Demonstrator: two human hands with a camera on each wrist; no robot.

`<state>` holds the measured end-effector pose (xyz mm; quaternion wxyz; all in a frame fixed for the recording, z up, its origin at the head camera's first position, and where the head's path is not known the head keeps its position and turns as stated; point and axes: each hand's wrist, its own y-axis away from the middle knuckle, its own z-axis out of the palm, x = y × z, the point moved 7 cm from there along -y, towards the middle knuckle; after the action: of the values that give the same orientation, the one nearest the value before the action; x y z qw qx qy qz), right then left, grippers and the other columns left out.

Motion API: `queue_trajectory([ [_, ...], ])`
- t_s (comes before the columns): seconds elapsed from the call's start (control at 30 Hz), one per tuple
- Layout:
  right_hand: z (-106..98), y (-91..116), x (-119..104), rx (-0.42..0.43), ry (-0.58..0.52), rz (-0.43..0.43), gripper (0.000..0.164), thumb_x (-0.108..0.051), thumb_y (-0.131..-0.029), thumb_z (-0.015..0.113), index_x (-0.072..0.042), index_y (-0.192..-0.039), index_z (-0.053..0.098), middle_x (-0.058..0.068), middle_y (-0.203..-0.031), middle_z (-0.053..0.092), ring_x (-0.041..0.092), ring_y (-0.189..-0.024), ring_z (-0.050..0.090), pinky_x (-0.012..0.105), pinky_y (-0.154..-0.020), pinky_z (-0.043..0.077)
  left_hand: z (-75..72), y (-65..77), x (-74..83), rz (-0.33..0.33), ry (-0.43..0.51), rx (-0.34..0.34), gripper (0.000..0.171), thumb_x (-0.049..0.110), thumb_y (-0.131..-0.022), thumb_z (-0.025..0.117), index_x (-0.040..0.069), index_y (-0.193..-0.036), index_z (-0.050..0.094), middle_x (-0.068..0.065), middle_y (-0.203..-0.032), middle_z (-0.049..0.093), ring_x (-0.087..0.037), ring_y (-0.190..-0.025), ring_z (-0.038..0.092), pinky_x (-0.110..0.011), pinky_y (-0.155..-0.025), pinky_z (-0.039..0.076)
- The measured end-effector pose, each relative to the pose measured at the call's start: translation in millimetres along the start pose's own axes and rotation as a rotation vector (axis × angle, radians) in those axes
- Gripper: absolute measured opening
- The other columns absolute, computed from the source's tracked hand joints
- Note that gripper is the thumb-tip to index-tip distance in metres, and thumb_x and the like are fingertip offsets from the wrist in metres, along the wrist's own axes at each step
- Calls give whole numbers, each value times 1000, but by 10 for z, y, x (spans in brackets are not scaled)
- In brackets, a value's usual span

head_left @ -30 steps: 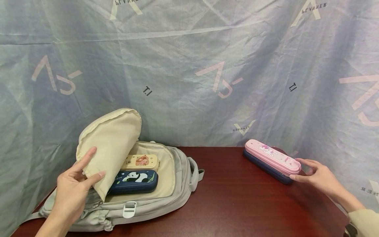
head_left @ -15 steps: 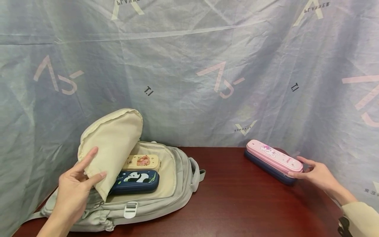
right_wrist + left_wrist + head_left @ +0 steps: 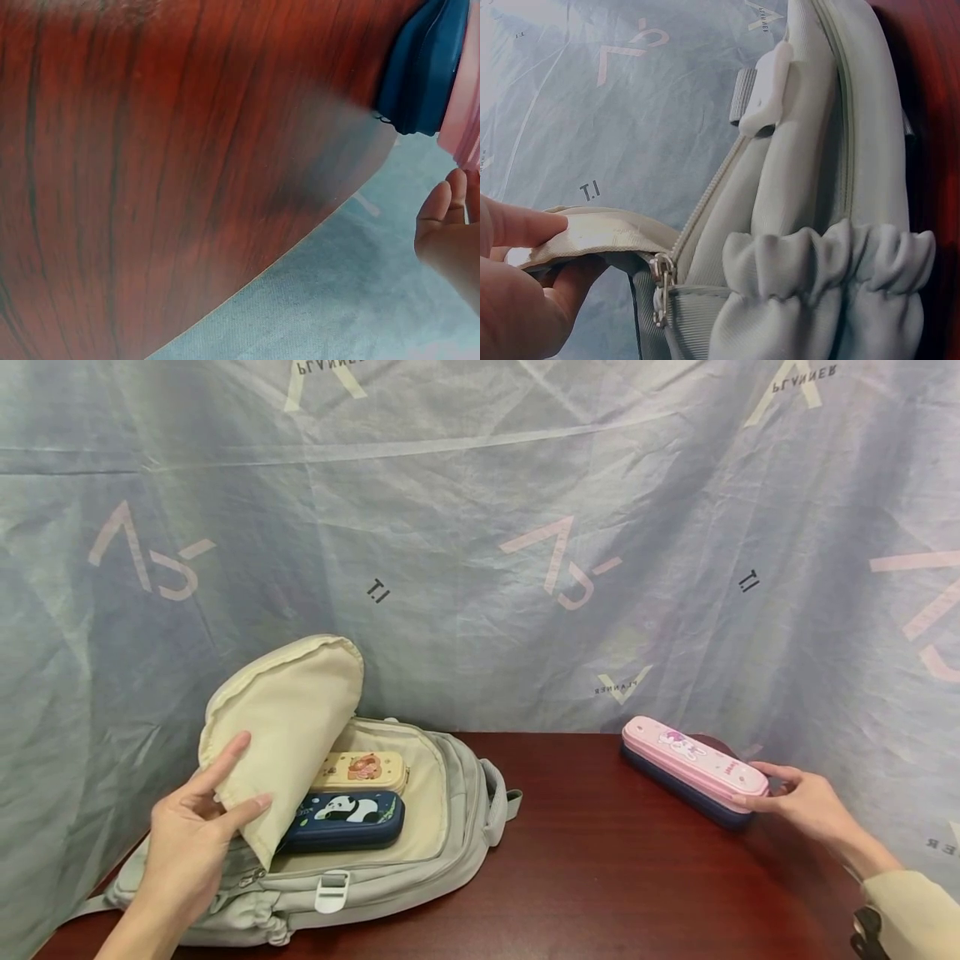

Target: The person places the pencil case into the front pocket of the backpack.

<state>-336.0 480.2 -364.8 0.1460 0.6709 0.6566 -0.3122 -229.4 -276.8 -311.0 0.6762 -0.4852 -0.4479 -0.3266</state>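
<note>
My left hand (image 3: 187, 835) pinches the edge of the cream-lined flap (image 3: 292, 718) of a light grey backpack (image 3: 405, 885), holding it raised; the left wrist view shows finger and thumb on either side of the fabric (image 3: 607, 232). Inside the backpack lie a yellow pencil case (image 3: 367, 768) and a navy panda pencil case (image 3: 348, 818), both partly hidden by the flap. At the right, a pink pencil case (image 3: 693, 758) rests on another navy case (image 3: 675, 785). My right hand (image 3: 806, 806) grips the pink case's near right end, thumb on its near side.
Dark red wooden table (image 3: 592, 877) lies between the backpack and the stacked cases. A grey printed curtain (image 3: 465, 560) hangs behind and along both sides. Zipper pulls (image 3: 661, 281) and a white buckle (image 3: 332, 892) sit on the backpack's front side.
My right thumb has moved up onto the side of the pink case, which has shifted very slightly on the navy one. My left hand keeps holding the flap; the view has drifted a little.
</note>
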Motion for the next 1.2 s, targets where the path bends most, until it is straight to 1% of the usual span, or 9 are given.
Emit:
queue_trajectory([
  [0.2,22,-21,43,-83,-88,16,83,-28,-91,85,12,-151,45,13,-97,73,7,-82,57,22,-69,44,-11,2,-10,-5,7,-5,79,-20,-88,73,17,-155,54,18,-156,49,-1,-154,3,-8,-99,38],
  [0.37,29,-26,52,-122,-95,34,87,-31,-93,84,9,-156,39,20,-115,73,5,-90,58,19,-73,43,-5,1,-10,5,15,-7,78,-21,-88,73,15,-154,54,17,-157,49,-1,-152,10,-6,-93,40],
  [0.5,49,-34,52,-108,-66,38,92,-34,-90,86,8,-157,40,26,-124,70,3,-92,58,17,-72,41,-4,2,-9,0,12,-6,78,-20,-88,73,16,-155,54,16,-158,47,-1,-152,9,-7,-93,40],
  [0.63,61,-50,53,-74,-42,25,91,-35,-88,88,9,-155,44,33,-134,63,-2,-92,54,17,-72,41,-2,5,-6,-4,11,-13,78,-19,-88,73,16,-155,54,16,-159,47,-1,-155,2,-8,-96,39],
  [0.77,80,-54,55,-57,-77,26,90,-33,-89,88,11,-153,44,34,-135,62,-7,-92,53,14,-72,41,-6,5,-9,1,6,-10,78,-19,-88,74,16,-155,54,16,-159,47,-1,-154,5,-7,-93,40],
  [0.87,104,-47,59,-55,-131,39,89,-31,-90,87,12,-154,42,26,-128,69,-7,-92,56,13,-73,41,-11,3,-8,9,2,-6,77,-19,-88,74,16,-154,55,15,-159,47,-1,-151,10,-6,-90,40],
  [1.03,136,-22,30,-71,-214,8,81,-26,-92,85,10,-153,46,-2,-113,75,-4,-94,59,12,-76,42,-10,6,-7,17,5,-11,77,-19,-88,74,15,-154,55,15,-159,47,-1,-152,9,-6,-91,40],
  [1.13,155,0,13,-88,-247,-22,72,-22,-92,85,3,-152,53,-16,-112,72,-5,-97,57,13,-78,41,-5,6,-11,17,8,-18,77,-19,-88,74,15,-155,54,15,-159,48,-1,-153,7,-6,-93,39],
  [1.2,165,13,-4,-100,-259,-44,66,-21,-92,85,-7,-151,59,-19,-113,70,-5,-99,56,13,-79,41,-3,5,-13,18,10,-20,77,-19,-88,74,15,-154,55,16,-158,48,-1,-153,7,-6,-94,39],
])
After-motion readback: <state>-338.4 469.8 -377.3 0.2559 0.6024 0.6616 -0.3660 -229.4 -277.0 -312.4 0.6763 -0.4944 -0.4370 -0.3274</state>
